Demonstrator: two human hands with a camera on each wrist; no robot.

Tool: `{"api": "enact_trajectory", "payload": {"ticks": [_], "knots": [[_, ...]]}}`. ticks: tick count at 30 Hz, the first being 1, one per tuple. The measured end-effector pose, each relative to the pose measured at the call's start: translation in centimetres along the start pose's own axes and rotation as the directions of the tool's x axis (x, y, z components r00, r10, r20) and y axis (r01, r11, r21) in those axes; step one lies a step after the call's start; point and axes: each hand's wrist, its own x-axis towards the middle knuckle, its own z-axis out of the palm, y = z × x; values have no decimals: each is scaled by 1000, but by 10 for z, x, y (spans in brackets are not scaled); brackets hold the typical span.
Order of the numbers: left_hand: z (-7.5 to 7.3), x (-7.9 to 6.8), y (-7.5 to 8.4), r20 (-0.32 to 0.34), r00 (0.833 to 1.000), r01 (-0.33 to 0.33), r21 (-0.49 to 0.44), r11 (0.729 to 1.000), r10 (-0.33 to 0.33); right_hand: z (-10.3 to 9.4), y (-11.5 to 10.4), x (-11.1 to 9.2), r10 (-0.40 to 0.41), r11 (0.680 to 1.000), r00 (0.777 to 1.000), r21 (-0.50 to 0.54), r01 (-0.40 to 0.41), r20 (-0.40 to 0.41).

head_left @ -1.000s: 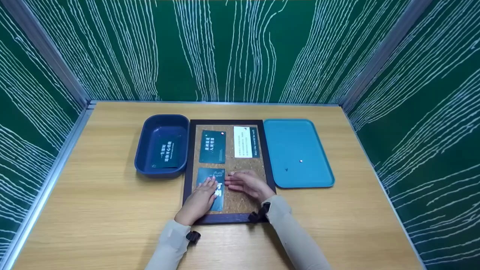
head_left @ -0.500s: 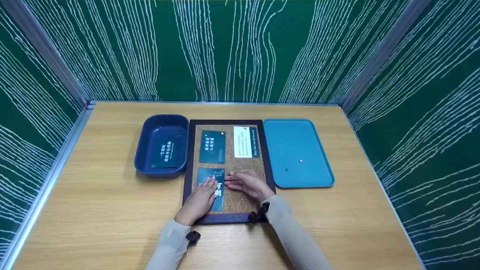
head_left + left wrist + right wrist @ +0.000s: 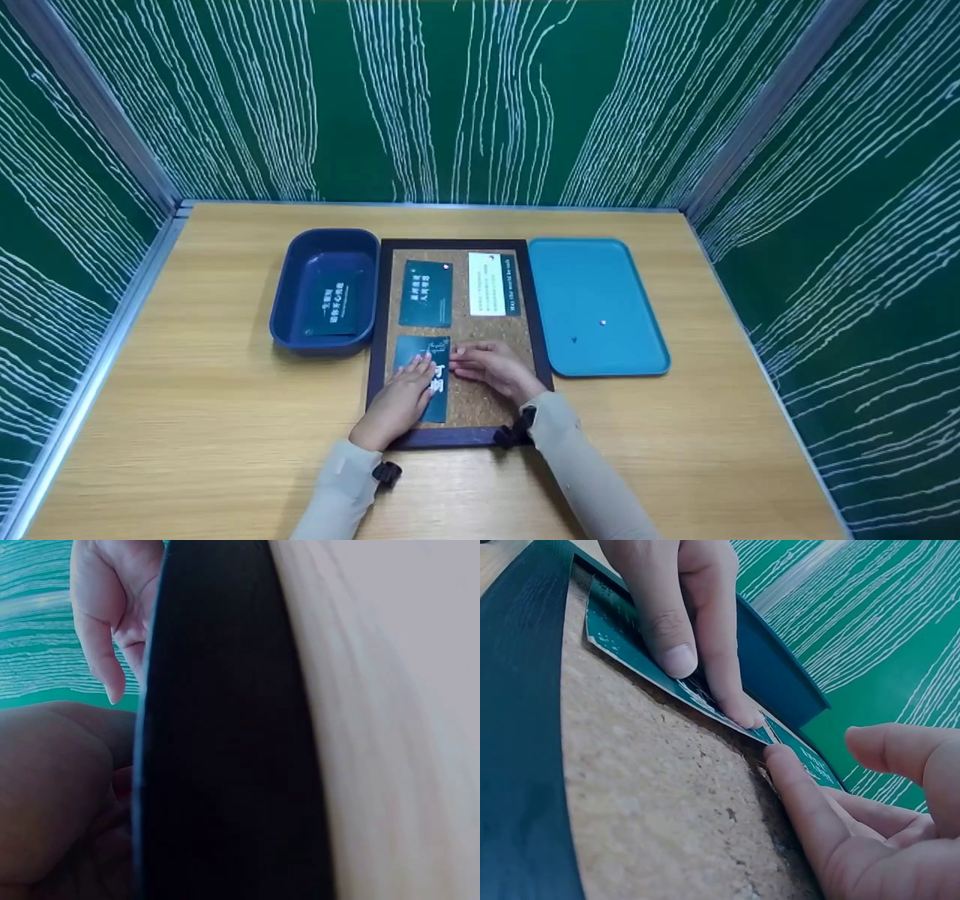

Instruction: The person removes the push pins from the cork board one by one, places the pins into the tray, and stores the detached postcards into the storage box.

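A dark teal card point(image 3: 412, 349) with white lettering lies at the lower left of a cork board point(image 3: 480, 405) in a dark frame. My left hand point(image 3: 401, 397) rests on it, fingers extended, pressing it down. In the right wrist view, the left thumb point(image 3: 676, 652) and a finger sit on the card near its edge. My right hand point(image 3: 499, 367) is over the cork, its fingertips against the card's right edge. Its thumb point(image 3: 877, 746) stands apart from the fingers. In the left wrist view, the black frame point(image 3: 232, 727) hides much of the hands.
A second teal card point(image 3: 425, 294) and a white-and-teal card point(image 3: 491, 285) are pinned above. To the left, a navy bin point(image 3: 285, 300) holds another card point(image 3: 330, 307). On the right, a blue tray point(image 3: 592, 277) carries a small white-topped pin point(image 3: 603, 322) and a small dark piece point(image 3: 574, 340).
My right hand and wrist have shifted very slightly left, with the fingertips still at the card's edge. My left hand keeps its place on the card.
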Motion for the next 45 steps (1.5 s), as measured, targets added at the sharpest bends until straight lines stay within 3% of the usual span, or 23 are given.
{"api": "enact_trajectory", "payload": {"ticks": [8,16,24,33,40,45], "knots": [[0,-1,1,13,1000,5,-5,1000,-5,4,0,0,-26,994,1000,-104,25,-8],[0,-2,1,17,1000,15,-17,1000,-14,10,-1,2,-29,962,998,-273,12,-59],[-1,-1,1,11,1000,13,-12,1000,-13,19,1,2,-108,941,991,-329,78,-76],[0,-1,1,-26,1000,-15,15,1000,15,23,7,5,-258,836,960,-524,163,-112],[0,-1,0,-30,999,-24,12,1000,24,27,6,6,-206,886,972,-443,137,-112],[0,-2,0,-21,1000,-18,7,1000,19,28,5,7,-194,891,974,-436,126,-115]]}}
